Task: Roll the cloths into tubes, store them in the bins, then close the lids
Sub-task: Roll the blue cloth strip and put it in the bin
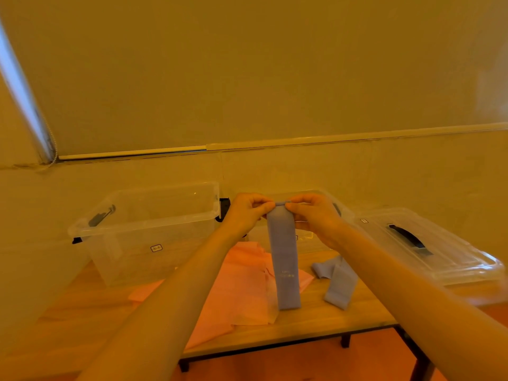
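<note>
Clear plastic forms the open bin (143, 229) on the left of the wooden table (343, 317). Pink cloth (236, 292) lies spread in front of it. The left hand (244, 213) and the right hand (316, 215) both pinch the rolled top of a blue cloth strip (284, 259), which hangs down. Another blue cloth (336, 281) lies to the right, near a closed bin lid (428, 243).

Dim, heavy orange-yellow cast — soft overall blur, wide-angle bending at edges.
</note>
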`<state>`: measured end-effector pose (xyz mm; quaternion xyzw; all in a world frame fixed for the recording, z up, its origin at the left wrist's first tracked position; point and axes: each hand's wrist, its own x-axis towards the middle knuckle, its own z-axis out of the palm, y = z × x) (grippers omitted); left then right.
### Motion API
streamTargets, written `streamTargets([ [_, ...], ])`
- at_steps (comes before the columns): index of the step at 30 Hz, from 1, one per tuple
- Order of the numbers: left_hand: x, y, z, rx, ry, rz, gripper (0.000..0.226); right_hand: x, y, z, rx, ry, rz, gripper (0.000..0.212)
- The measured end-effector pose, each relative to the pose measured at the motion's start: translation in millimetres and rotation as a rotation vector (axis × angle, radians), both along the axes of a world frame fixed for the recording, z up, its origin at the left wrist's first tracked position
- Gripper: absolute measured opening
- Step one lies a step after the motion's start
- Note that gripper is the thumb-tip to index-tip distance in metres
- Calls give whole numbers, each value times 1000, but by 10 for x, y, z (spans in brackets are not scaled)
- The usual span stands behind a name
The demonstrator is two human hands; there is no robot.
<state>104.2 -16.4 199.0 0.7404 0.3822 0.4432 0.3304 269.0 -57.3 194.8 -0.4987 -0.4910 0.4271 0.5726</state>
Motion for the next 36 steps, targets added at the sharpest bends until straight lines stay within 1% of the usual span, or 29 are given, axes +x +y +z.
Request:
streamTargets([
  [2,-9,-3,10,13,16,-2,15,-5,3,10,13,3,6,8],
  [4,-10,-17,27,20,1,-13,14,-12,1,19,26,9,26,17],
  [6,-10,-42,49,18,-16,-26,15,-15,4,16,38,9,21,20],
  [9,-8,-56,66,3,-34,-31,15,-9,25,3,70,-1,7,14],
  [13,-16,-44,47,-24,-29,-12,9,-13,26,4,99,12,-14,3],
  [15,-19,-55,42,-28,-47,-22,9,-15,24,-2,107,30,-10,3],
  [20,-16,-72,46,-47,-147,-38,17,-9,35,-17,96,121,39,13],
  [23,4,-65,42,-57,-157,-41,16,1,28,-23,102,164,63,17],
  [27,11,-33,32,-44,-141,-11,16,6,27,-22,110,153,51,19],
  [30,10,-19,37,-35,-162,-2,14,7,16,-34,72,127,33,25],
  [34,19,-20,49,-22,-191,1,15,19,2,-62,12,106,32,10],
  [36,20,-27,37,-31,-194,0,16,21,13,-62,11,121,15,9],
])
